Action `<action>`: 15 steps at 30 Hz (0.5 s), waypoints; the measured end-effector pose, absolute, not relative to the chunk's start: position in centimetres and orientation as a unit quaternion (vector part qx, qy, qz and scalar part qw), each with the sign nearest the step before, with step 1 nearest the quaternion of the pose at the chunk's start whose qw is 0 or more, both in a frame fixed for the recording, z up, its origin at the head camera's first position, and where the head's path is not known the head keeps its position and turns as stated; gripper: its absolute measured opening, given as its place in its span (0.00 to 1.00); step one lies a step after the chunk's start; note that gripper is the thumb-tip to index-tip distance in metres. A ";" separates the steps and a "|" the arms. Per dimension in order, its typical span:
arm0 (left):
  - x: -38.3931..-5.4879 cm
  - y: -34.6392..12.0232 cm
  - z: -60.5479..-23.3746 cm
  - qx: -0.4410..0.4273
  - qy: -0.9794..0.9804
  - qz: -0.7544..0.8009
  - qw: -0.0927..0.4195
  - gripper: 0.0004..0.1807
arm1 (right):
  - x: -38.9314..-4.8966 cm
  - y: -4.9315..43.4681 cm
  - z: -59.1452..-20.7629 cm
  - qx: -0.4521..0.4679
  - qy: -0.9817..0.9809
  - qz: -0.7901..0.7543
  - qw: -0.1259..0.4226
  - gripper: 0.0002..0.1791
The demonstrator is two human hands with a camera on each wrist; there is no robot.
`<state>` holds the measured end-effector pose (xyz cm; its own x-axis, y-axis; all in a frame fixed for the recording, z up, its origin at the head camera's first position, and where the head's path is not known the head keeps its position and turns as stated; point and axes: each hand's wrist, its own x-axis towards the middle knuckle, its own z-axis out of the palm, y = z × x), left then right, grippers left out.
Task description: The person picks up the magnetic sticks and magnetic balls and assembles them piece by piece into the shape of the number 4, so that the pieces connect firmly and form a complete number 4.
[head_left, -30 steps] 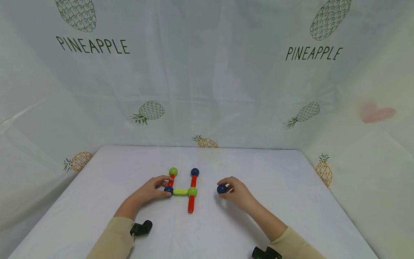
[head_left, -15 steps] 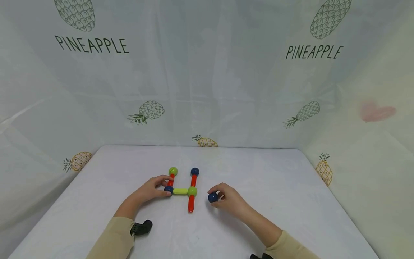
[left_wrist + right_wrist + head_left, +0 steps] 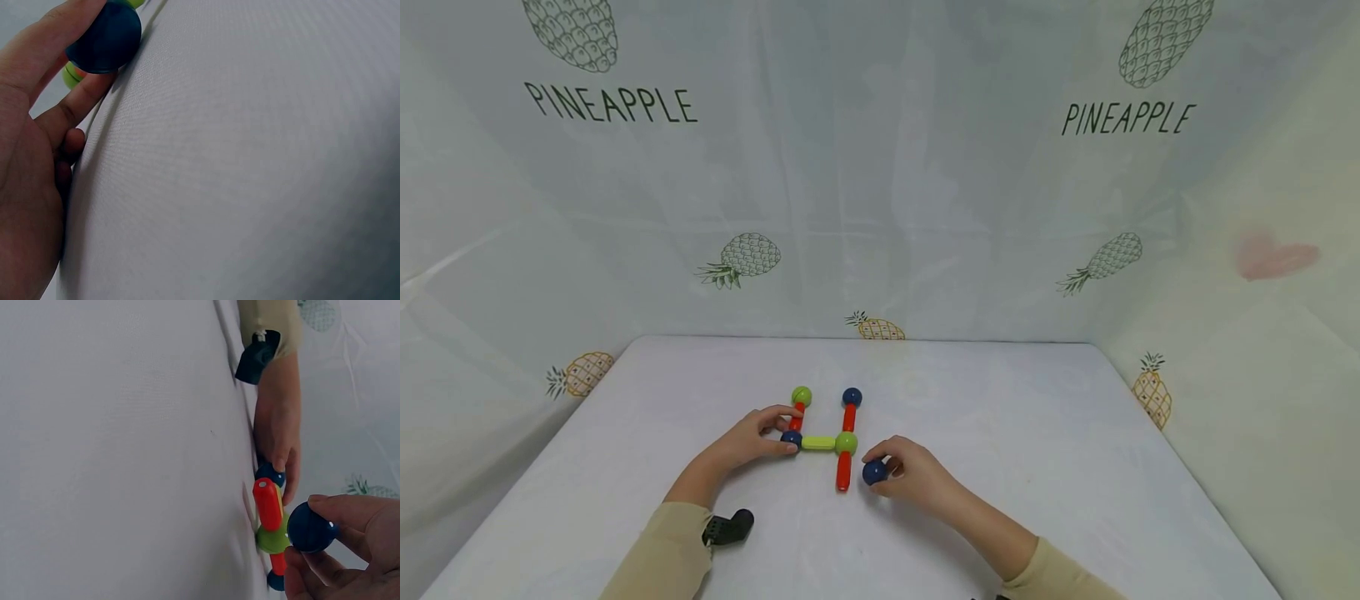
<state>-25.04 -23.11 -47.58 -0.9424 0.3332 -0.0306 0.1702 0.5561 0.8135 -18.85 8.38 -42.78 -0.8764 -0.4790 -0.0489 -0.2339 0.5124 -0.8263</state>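
An H-like frame of balls and rods lies on the white table. My left hand (image 3: 758,437) pinches its near-left blue ball (image 3: 107,39), thumb on the ball and fingers by the far-left red rod (image 3: 797,417). A yellow-green rod (image 3: 818,443) runs from that ball to a green ball (image 3: 846,442). From the green ball one red rod (image 3: 848,418) goes back to a dark blue ball (image 3: 852,397); another red rod (image 3: 269,505) points toward me with a bare end. My right hand (image 3: 912,473) pinches a loose blue ball (image 3: 310,528) just right of that bare end.
Another green ball (image 3: 802,397) caps the far-left rod. Black wrist cameras (image 3: 728,527) sit on the sleeves. White table cloth (image 3: 1000,400) spreads around the frame, and a pineapple-print curtain (image 3: 880,167) hangs behind the table.
My right hand has carried the loose blue ball left and nearer to me, up beside the near red rod's bare end. The left hand and the frame stay put.
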 end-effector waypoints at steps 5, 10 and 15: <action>-25.1 -23.1 -47.6 0.147 0.876 0.449 0.092 0.29 | -18.6 7.9 -42.9 -0.212 0.851 -0.458 0.148 0.16; -25.2 -23.1 -47.6 0.153 0.877 0.446 0.091 0.29 | -18.5 7.4 -43.1 -0.210 0.849 -0.456 0.162 0.16; -25.1 -23.2 -47.6 0.150 0.878 0.445 0.089 0.29 | -18.3 7.0 -43.2 -0.217 0.845 -0.457 0.172 0.17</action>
<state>-25.12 -23.20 -47.61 -0.9388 0.3437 -0.0232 0.1845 0.5585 0.8087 -18.29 6.98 -43.20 -0.8471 -0.5233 -0.0927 -0.2088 0.4881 -0.8475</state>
